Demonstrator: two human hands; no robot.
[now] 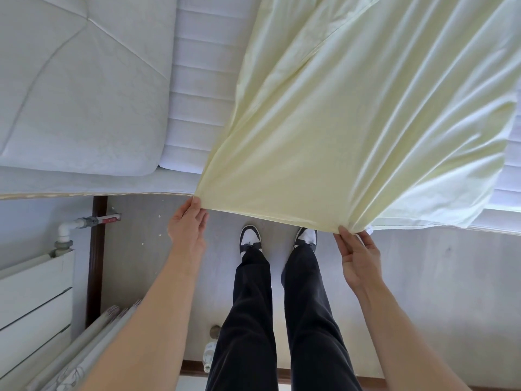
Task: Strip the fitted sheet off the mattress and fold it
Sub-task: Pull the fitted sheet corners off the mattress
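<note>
Pinching the sheet (352, 122) at both near corners, we hold it stretched between our hands above the floor (437, 277). Our left hand (187, 230) grips one corner between thumb and fingers, just off the edge of the bed. Our right hand (356, 258) clamps the other corner, where the cloth bunches into small pleats and a bit of white tag shows beside the fingertips. Both hands are closed on the fabric.

Pale yellow, the sheet runs up and away from our hands, its near edge pulled fairly taut between the two corners and clear of the bed. Its far part drapes over the right side of the mattress (203, 88), whose ribbed white top lies bare to the left of it. A quilted pad (79, 88) covers the left part of the bed, its rounded corner near the bed's edge.

Below the sheet's edge we see our shoes (249, 238), dark and white, and dark trousers (253, 320). At far left stands a radiator (33, 300) with a white pipe (66, 230) and a red-handled valve (108, 220) above it.
</note>
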